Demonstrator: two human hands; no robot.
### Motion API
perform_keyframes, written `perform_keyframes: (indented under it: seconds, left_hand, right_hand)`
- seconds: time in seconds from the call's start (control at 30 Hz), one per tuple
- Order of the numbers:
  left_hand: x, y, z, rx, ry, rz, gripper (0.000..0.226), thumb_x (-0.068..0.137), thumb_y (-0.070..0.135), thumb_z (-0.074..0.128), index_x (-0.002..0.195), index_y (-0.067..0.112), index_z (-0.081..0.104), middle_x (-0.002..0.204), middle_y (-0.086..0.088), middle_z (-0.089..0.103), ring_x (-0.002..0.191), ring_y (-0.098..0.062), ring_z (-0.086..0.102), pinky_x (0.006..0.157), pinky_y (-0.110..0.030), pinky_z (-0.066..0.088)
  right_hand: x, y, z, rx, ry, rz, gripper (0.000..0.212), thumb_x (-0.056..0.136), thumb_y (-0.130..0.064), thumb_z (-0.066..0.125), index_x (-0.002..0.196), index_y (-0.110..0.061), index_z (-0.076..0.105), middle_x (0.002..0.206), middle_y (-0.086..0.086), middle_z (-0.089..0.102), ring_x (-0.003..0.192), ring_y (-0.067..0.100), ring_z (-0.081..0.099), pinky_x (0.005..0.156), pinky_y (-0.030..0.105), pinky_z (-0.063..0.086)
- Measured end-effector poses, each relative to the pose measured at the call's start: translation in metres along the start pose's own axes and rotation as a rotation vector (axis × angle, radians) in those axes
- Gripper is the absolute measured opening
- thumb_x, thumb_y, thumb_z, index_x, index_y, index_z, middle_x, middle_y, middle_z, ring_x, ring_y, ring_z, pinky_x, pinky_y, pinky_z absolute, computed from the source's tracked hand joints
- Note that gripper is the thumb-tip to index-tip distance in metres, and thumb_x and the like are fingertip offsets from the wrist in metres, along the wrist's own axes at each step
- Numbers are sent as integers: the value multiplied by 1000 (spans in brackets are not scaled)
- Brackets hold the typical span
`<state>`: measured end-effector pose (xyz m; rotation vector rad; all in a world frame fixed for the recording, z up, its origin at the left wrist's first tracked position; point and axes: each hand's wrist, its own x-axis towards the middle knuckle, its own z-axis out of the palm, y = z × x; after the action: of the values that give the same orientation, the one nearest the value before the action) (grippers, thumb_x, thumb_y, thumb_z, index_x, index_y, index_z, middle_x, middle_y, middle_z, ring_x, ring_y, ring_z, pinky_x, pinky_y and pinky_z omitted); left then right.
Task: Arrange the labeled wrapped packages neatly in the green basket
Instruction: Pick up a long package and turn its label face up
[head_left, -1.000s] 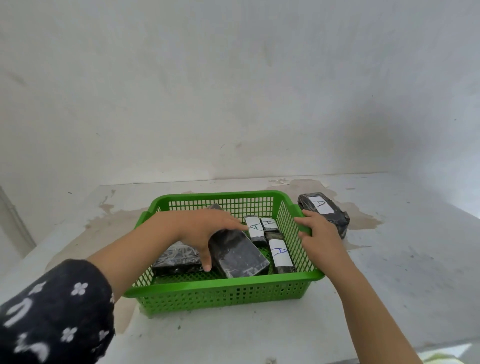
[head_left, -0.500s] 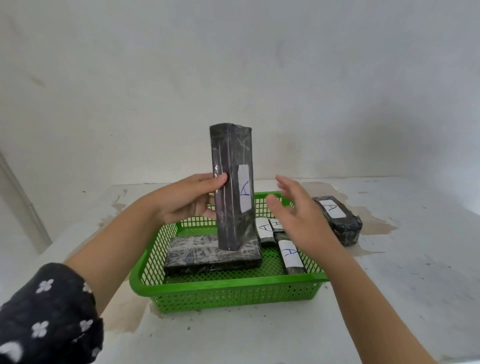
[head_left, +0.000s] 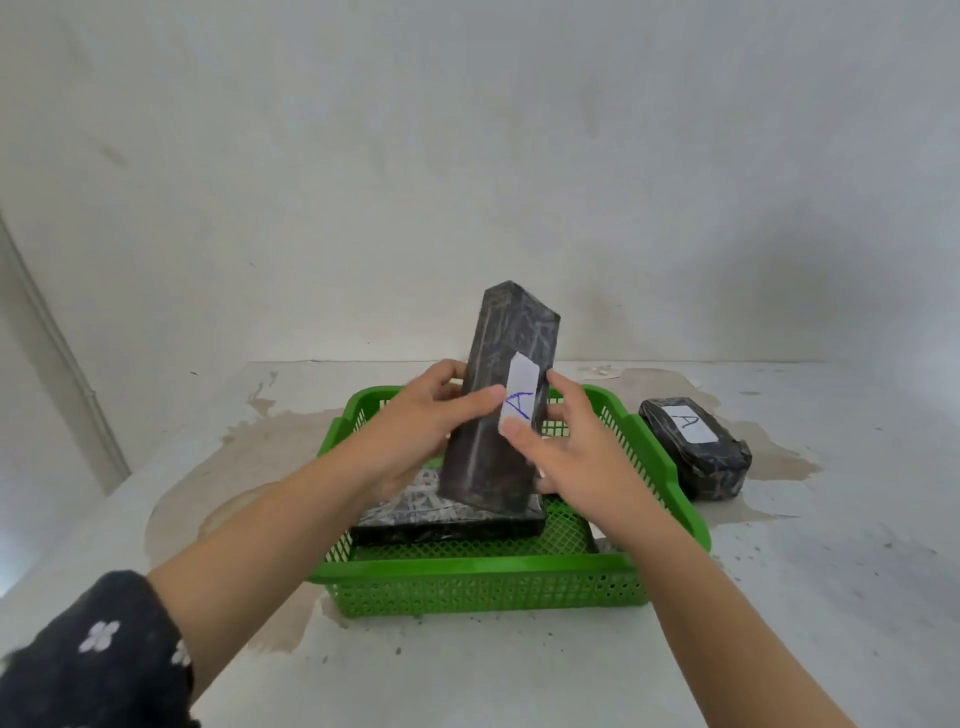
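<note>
A tall black wrapped package (head_left: 501, 364) with a white "A" label stands on end above the green basket (head_left: 483, 574), tilted slightly right. My left hand (head_left: 431, 421) grips its left side, thumb across the front. My right hand (head_left: 566, 441) holds its right side, thumb on the label. A flat black package (head_left: 441, 517) lies on the basket floor beneath it. Another black package (head_left: 693, 447) labelled "A" rests on the table right of the basket. The small packages at the basket's right are hidden behind my right hand.
The basket sits on a white stained table (head_left: 831, 597) against a white wall (head_left: 467, 156). The table's left edge runs near a pipe (head_left: 62, 353) by the wall. My left arm wears a dark flowered sleeve (head_left: 98, 654).
The left hand lifted the long package out of the basket and stood it upright. The right hand left the basket rim and now grips the package's right side.
</note>
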<state>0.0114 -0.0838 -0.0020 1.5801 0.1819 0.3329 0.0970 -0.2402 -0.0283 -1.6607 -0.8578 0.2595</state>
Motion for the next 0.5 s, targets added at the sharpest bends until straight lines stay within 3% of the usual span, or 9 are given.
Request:
perform_keyframes:
  seconds: [0.07,0.13,0.2,0.27,0.37,0.43,0.5]
  left_hand:
    - [6,13,-16,109,-35,-7,30,80,30,70,109,23,65,105,-7,71,86,-20,72,64,-30,56]
    - [14,26,-32,293,-59,-7,29,83,32,68,111,30,66,105,-3,71,86,-23,72,68,-36,59]
    - [25,35,-43,502,-69,23,30,84,36,66,113,33,66,104,0,69,86,-21,72,69,-37,60]
    - [35,42,-49,585,-114,31,32,83,36,66,115,31,64,102,0,70,86,-19,71,65,-33,59]
    - [43,47,-56,451,-265,-77,31,82,32,69,111,23,67,100,-6,73,81,-20,71,60,-27,56]
    - [45,44,-60,377,-333,-112,34,79,32,69,111,21,69,102,-7,74,81,-19,71,61,-25,55]
    - [48,39,-61,339,-328,-101,30,82,31,67,111,23,69,104,-7,74,83,-19,71,63,-25,55]
  right_hand:
    - [5,1,-10,-111,13,-37,80,69,-67,57,140,-43,28,142,-3,44,105,1,61,88,37,54]
    - [15,7,-22,-288,84,-89,91,71,-64,61,146,-41,15,155,-5,24,133,11,37,107,37,33]
    - [26,9,-29,-410,89,-148,110,66,-54,75,143,-51,-3,160,-9,0,145,12,8,108,34,15]
    - [34,6,-31,-597,18,-256,118,61,-45,82,136,-62,-7,158,-15,-14,145,11,-6,108,36,11]
    - [45,4,-33,-658,-45,-372,106,62,-39,84,138,-58,13,157,-15,-3,144,11,3,114,42,22]
    - [49,4,-35,-573,-36,-397,98,59,-38,86,134,-57,27,151,-17,11,139,6,17,107,28,31]
    - [51,5,-38,-481,-46,-399,94,55,-37,88,128,-59,33,145,-16,18,128,-8,26,98,6,27]
